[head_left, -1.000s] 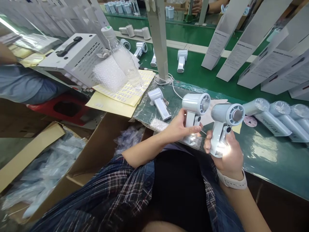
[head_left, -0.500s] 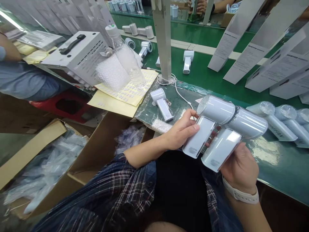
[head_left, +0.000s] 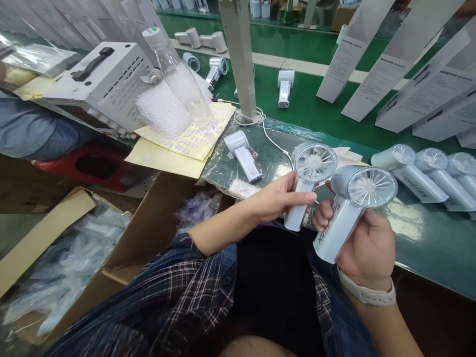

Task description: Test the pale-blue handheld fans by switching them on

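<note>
My left hand (head_left: 280,197) is closed around the handle of a pale blue handheld fan (head_left: 314,162), its round grille facing up toward me. A second handheld fan (head_left: 344,218), with dark lettering down its handle, is gripped in my right hand (head_left: 366,243). The two fans are held side by side above the table edge, heads close together. Another handheld fan (head_left: 243,154) lies on the table left of my left hand. Several fans (head_left: 420,173) with clear-looking grilles lie in a row to the right.
A metal post (head_left: 240,59) rises from the bench, with a white cable (head_left: 273,139) near its base. Yellow sticker sheets (head_left: 167,161), a plastic bottle (head_left: 178,74) and a white machine (head_left: 100,84) stand left. White boxes (head_left: 366,74) line the back right. A carton (head_left: 148,233) sits below left.
Both fans have been turned in my hands, from their plain backs and cylindrical sides to their grilles and lettering. The camera view has shifted slightly.
</note>
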Demonstrator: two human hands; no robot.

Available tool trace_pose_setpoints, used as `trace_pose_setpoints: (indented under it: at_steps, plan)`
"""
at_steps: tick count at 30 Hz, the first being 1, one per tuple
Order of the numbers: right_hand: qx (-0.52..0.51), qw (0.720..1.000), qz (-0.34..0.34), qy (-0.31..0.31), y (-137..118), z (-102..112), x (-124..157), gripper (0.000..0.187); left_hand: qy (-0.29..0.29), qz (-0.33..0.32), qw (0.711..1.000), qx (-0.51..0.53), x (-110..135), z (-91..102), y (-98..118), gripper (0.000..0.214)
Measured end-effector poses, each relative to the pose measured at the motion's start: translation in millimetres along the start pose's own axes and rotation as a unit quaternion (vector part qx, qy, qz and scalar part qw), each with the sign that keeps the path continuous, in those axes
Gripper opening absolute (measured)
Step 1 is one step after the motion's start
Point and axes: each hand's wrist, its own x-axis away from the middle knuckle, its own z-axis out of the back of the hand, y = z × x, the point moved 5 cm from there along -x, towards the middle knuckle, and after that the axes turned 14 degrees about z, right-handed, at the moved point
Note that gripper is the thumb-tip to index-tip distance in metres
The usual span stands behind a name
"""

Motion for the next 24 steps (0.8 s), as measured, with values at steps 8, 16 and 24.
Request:
trace_pose_setpoints:
  at_steps: [8,16,24]
  plan:
    - [-0.015,0.999,0.022,0.027,-9.9,0.2,2.2,0.032,-0.057,-0.007,0.998,0.005,3.2,8.9,2.3,0.053]
    - [0.024,0.986,0.122,0.115,-17.3,20.4,2.9,0.034,-0.042,-0.02,0.997,-0.065,10.3,8.7,6.4,0.059]
    - [0.056,0.977,0.136,0.155,-5.2,30.8,0.5,0.031,-0.019,-0.029,0.998,-0.059,-1.3,14.7,-0.9,0.073]
